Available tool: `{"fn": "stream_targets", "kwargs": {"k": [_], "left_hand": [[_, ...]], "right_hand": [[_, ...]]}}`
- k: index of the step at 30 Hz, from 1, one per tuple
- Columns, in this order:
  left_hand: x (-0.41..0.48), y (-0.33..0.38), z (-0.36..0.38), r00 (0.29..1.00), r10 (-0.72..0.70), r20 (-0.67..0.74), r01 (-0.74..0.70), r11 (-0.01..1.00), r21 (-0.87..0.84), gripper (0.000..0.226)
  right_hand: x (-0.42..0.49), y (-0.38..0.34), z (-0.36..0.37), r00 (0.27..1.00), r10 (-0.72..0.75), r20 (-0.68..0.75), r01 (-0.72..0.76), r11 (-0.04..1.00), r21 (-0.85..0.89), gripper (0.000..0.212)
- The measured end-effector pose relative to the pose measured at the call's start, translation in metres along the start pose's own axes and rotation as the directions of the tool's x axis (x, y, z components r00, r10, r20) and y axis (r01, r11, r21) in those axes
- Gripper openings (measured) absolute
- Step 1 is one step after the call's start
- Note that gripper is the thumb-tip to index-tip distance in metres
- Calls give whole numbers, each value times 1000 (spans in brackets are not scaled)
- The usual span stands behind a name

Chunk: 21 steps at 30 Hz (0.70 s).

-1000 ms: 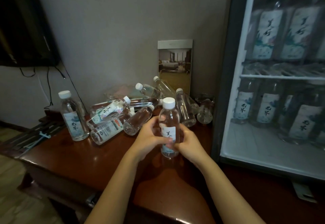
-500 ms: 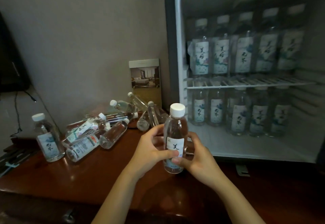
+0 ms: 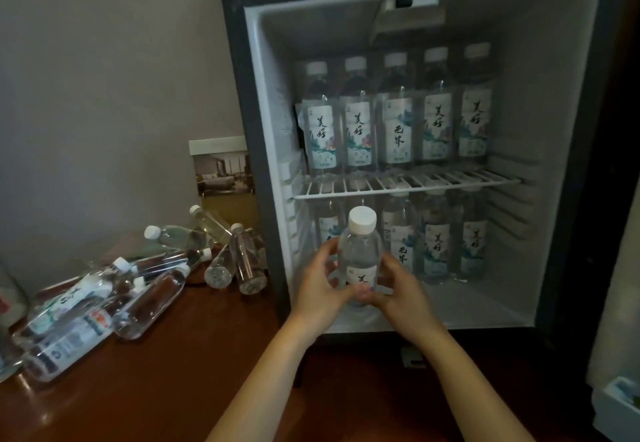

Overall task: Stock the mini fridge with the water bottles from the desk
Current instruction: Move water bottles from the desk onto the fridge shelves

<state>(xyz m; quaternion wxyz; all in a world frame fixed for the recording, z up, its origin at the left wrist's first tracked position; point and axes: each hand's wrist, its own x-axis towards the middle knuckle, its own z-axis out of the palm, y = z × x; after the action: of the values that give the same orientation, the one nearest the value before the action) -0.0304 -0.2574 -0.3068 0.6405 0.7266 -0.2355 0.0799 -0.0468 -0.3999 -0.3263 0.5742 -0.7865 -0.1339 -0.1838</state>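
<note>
wood desk (image 3: 173, 372) | grey wall (image 3: 104, 77) | mini fridge (image 3: 242, 129) open | left hand (image 3: 320, 291), right hand (image 3: 398, 291) clamped on bottle (image 3: 360, 251)

Your left hand (image 3: 320, 289) and right hand (image 3: 401, 292) cover the base and most of the label of the water bottle (image 3: 360, 251) you hold. Together they hide much of the leftmost lower-shelf bottles (image 3: 328, 230). The mini fridge (image 3: 242, 129) frame covers the picture card's (image 3: 221, 171) right side. The right edge cuts off the fridge door (image 3: 616, 303), and the left edge cuts off a clear container (image 3: 8, 306). The small print on the upper-shelf labels (image 3: 358, 136) is unreadable.
</note>
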Motion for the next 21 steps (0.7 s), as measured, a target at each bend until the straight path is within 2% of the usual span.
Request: {"fn": "stream_targets", "kwargs": {"k": [6, 12, 17, 21], "left_hand": [[27, -22, 8, 1000, 30, -9, -30, 999, -40, 67], [48, -43, 23, 998, 46, -47, -51, 993, -104, 59], [53, -63, 30, 989, -3, -146, -16, 992, -127, 48], [51, -79, 36, 984, -30, -178, 12, 995, -97, 46]], "right_hand": [[27, 20, -2, 1000, -20, -6, 20, 999, 34, 67], [39, 38, 1, 990, -8, -144, 18, 997, 73, 60], [41, 46, 1, 953, 14, -301, -38, 997, -72, 51], [41, 52, -3, 941, -18, -338, -52, 979, -196, 42]]}}
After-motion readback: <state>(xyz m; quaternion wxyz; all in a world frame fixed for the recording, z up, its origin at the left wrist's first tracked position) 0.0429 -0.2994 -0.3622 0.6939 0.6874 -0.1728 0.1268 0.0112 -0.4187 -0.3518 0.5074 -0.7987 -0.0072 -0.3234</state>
